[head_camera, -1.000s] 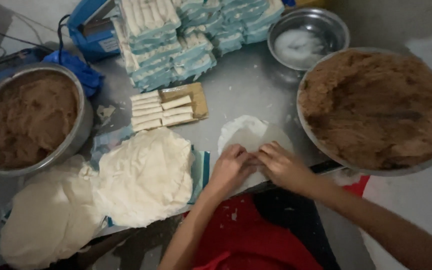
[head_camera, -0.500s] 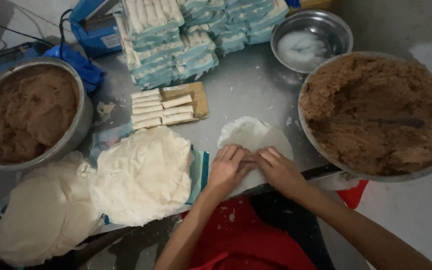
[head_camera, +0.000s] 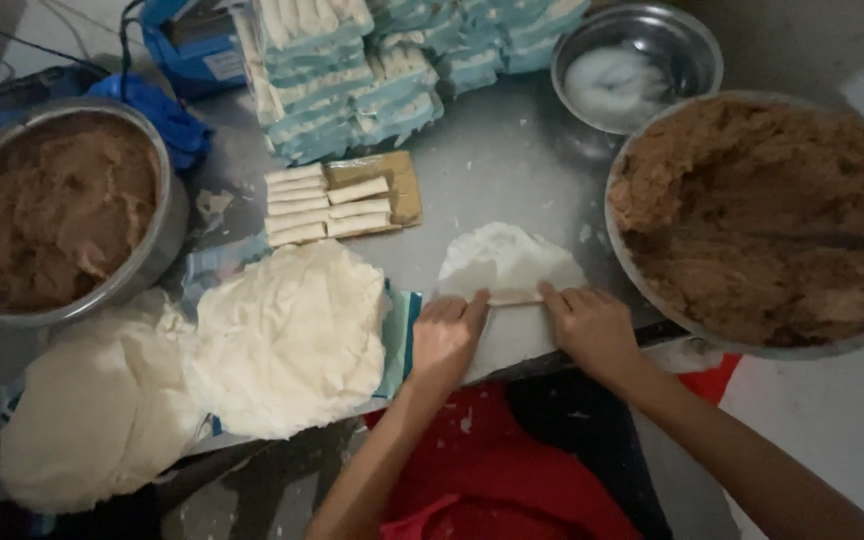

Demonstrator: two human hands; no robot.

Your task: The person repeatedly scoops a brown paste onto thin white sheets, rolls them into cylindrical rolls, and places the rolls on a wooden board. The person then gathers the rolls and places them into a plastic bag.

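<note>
A thin round white wrapper (head_camera: 507,262) lies on the metal table (head_camera: 497,165), its near edge rolled into a slim tube. My left hand (head_camera: 447,335) presses on the left end of that roll, fingers flat. The right end is under the fingers of my right hand (head_camera: 587,325). Both hands sit at the table's front edge, above my red clothing.
A big bowl of brown filling (head_camera: 767,215) sits at the right, another bowl of filling (head_camera: 47,210) at the left. Stacks of white wrappers (head_camera: 287,335) lie left of my hands. Finished rolls (head_camera: 322,205) rest on cardboard; packed trays (head_camera: 352,70) and a small bowl (head_camera: 632,65) stand behind.
My hands have spread apart along the wrapper, and its near edge is now rolled into a tube. The camera view has shifted slightly.
</note>
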